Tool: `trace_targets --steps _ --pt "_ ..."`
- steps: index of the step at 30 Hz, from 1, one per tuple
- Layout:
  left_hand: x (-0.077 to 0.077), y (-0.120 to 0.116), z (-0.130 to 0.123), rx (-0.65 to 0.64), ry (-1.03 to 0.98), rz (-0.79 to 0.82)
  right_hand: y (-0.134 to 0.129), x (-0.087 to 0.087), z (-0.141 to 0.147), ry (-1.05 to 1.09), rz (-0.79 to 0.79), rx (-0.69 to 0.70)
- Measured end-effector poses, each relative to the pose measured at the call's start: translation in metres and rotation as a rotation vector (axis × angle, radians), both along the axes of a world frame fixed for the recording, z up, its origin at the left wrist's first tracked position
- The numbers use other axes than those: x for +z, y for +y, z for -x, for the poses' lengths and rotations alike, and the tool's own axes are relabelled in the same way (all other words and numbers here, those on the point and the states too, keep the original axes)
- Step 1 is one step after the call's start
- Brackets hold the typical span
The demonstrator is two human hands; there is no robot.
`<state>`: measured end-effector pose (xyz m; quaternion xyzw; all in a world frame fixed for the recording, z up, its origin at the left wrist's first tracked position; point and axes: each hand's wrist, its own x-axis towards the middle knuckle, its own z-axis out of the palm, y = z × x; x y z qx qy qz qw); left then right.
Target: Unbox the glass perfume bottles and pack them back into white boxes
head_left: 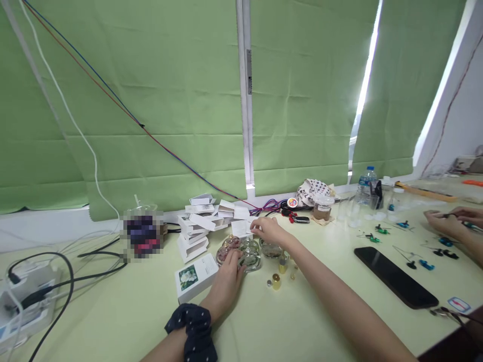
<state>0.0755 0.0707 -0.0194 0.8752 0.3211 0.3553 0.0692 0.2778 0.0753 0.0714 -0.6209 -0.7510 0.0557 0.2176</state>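
Several bottles (pixel 249 257) right of the flower box (pixel 196 276), prob mid-sorting; gentle hold needed next imo. Left hand (pixel 226 281) touches them, right hand (pixel 272 231) near; can't tell if fingers grip.

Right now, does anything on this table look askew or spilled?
The white boxes are heaped askew behind and left of the glass bottles, at mixed angles rather than stacked evenly. I see no spill.
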Motion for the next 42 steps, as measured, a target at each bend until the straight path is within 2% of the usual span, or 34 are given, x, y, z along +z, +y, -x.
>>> trace_targets --steps 5,10,16,20,24,31,36,40,42 --pt "-0.001 0.005 -0.009 0.051 0.019 -0.099 -0.014 0.0 -0.027 -0.005 0.088 -0.021" --pt "-0.003 0.005 -0.012 0.106 0.039 -0.11 -0.025 -0.011 -0.037 -0.019 0.218 -0.002" --pt "0.001 -0.005 -0.001 0.13 0.085 -0.119 -0.022 -0.023 -0.041 0.08 0.155 0.043" --pt "0.006 -0.01 0.013 0.122 0.081 -0.134 -0.024 -0.026 -0.044 0.103 0.104 0.055" --pt "0.01 -0.014 0.036 0.127 0.102 -0.167 -0.025 -0.029 -0.04 0.038 0.024 0.055" --pt "0.006 -0.017 0.085 0.33 0.227 -0.183 -0.023 -0.029 -0.029 0.009 -0.003 0.075" --pt "0.001 -0.02 0.109 0.419 0.316 -0.143 -0.026 -0.026 -0.04 0.047 0.032 0.079" --pt "-0.004 -0.019 0.116 0.426 0.333 -0.116 -0.026 -0.027 -0.05 0.12 0.17 0.058" --pt "-0.006 -0.018 0.116 0.43 0.338 -0.106 -0.024 -0.03 -0.05 0.129 0.171 0.013"
